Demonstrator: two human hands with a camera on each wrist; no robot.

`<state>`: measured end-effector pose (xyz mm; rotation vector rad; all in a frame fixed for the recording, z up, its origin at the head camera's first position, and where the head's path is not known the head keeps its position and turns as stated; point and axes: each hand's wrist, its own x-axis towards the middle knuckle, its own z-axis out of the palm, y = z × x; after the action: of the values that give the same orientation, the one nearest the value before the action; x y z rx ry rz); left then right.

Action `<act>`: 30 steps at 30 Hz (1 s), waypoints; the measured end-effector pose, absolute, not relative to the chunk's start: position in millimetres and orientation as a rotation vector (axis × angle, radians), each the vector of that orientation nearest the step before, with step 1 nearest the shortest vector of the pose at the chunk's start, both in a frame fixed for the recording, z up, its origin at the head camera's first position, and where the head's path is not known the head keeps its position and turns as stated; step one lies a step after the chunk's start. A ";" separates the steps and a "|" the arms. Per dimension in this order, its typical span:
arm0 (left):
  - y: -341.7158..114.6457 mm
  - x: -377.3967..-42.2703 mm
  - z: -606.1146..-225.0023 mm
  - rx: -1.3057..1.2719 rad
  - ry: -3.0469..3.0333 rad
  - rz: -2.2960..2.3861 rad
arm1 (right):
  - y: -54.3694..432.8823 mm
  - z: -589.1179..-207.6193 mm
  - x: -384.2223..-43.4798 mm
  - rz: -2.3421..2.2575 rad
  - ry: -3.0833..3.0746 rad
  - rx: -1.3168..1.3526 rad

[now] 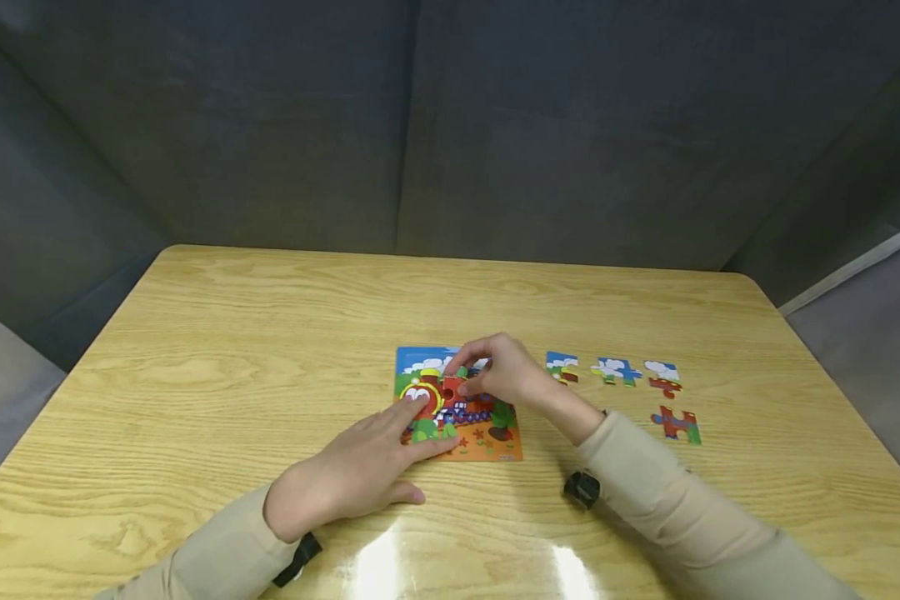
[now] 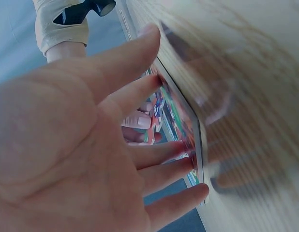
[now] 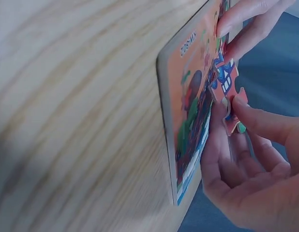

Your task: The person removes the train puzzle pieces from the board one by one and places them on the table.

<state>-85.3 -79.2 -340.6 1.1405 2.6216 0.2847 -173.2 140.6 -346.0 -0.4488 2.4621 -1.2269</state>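
A colourful puzzle board [image 1: 489, 451] with a red train picture lies flat on the table. My right hand [image 1: 504, 367] pinches a red jigsaw piece [image 3: 227, 83] between thumb and fingers over the middle of the board. In the right wrist view that piece stands tilted away from the board's surface. My left hand [image 1: 363, 461] lies across the board's left side with its fingers spread, and its fingertips rest on the picture. In the left wrist view, the left palm [image 2: 57, 159] hides much of the board.
To the board's right lie loose jigsaw pieces: a sky piece [image 1: 562, 363], a cloud piece [image 1: 617, 370], a cloud-and-red piece [image 1: 663, 377] and, nearer me, a red-and-green piece [image 1: 676, 425]. Dark cloth panels [image 1: 555, 133] stand behind the wooden table [image 1: 255, 333].
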 end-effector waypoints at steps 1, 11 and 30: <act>-79.0 -85.2 -340.3 1.137 2.620 0.285 | 141.0 -345.7 -173.3 -1.225 2.461 -0.454; -77.6 -84.0 -339.1 1.109 2.619 0.294 | 165.9 -339.7 -177.7 -1.332 2.333 -0.414; -76.6 -83.5 -339.2 1.101 2.614 0.301 | 267.6 -333.5 -163.0 -1.217 2.374 -0.233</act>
<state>-83.5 -76.6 -339.2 1.1012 2.6143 0.3007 -163.0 267.6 -333.5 -0.2329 2.3738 -1.2172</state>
